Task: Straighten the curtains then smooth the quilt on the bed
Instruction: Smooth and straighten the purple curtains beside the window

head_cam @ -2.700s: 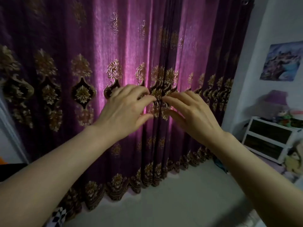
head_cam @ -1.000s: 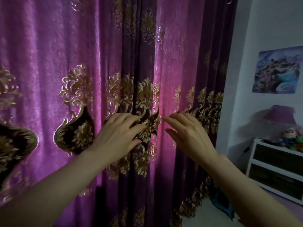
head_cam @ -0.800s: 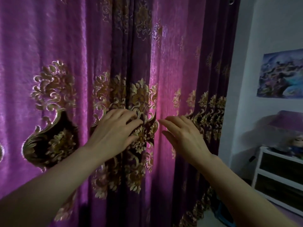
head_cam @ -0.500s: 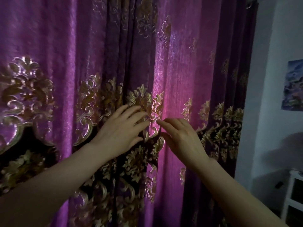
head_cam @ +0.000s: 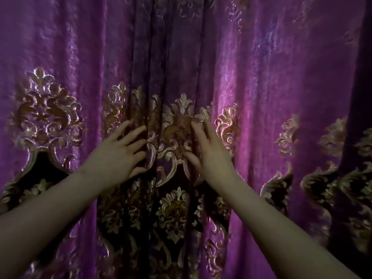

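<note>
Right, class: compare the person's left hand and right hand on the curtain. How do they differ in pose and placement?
The left hand lies with fingers spread and pointing up to the right, tips pressed into the dark central folds; the right hand points more steeply upward, fingers closer together. The left hand sits left of the gold medallion, the right hand on its right edge. Both are bare, open and against the purple curtain, gripping nothing.

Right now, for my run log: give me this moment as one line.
stage: straightening curtains | left hand: open, on purple curtain folds | right hand: open, on folds | quilt: not in view
</note>
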